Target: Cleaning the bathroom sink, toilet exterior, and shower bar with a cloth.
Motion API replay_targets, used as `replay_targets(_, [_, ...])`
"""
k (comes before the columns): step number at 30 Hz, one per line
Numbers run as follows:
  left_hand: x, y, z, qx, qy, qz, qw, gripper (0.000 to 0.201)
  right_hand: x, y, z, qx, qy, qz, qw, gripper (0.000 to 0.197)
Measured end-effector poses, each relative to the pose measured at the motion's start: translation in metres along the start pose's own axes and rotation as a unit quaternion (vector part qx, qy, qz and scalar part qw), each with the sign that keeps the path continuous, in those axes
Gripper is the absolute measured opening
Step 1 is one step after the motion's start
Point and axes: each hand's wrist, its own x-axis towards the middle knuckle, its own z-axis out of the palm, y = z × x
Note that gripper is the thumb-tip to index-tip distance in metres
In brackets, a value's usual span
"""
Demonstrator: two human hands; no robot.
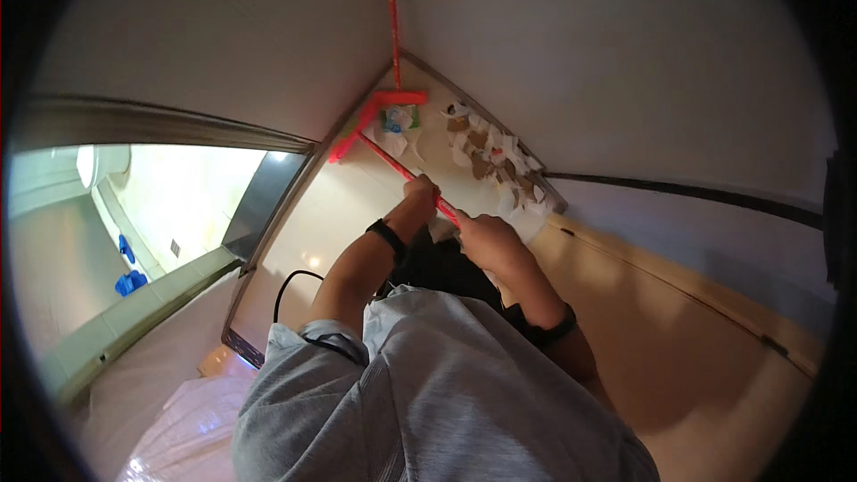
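Note:
I grip a red broom handle with both hands. My left hand holds it higher up the shaft, and my right hand holds it lower, nearer my body. The red broom head rests on the pale floor in the corner of the room. Beside it stands a red dustpan with an upright red handle and a green and white wrapper against it. Several scraps of torn paper and cardboard lie along the base of the wall to the right of the broom head.
White walls meet in the corner ahead. A dark doorway frame opens at left onto a bright room with blue items on its floor. A black cord loops by my left elbow. A tan floor strip runs along the right.

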Motion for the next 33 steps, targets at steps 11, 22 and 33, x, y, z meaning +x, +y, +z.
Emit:
replay_targets(11, [-0.012,-0.082,0.018,0.134,-0.065,-0.153,0.977,0.013,-0.056,-0.001,-0.01,0.037,-0.076,0.158,0.984,0.047])
replay_targets(22, [-0.12,-0.112,0.068,0.152,-0.142,-0.222,0.953,0.009,-0.132,0.002,-0.044,0.018,0.121,0.207,0.971,0.039])
replay_targets(33, [-0.087,-0.056,0.078,0.045,-0.175,-0.145,0.973,0.013,-0.078,0.026,-0.023,0.072,0.154,0.192,0.967,0.026])
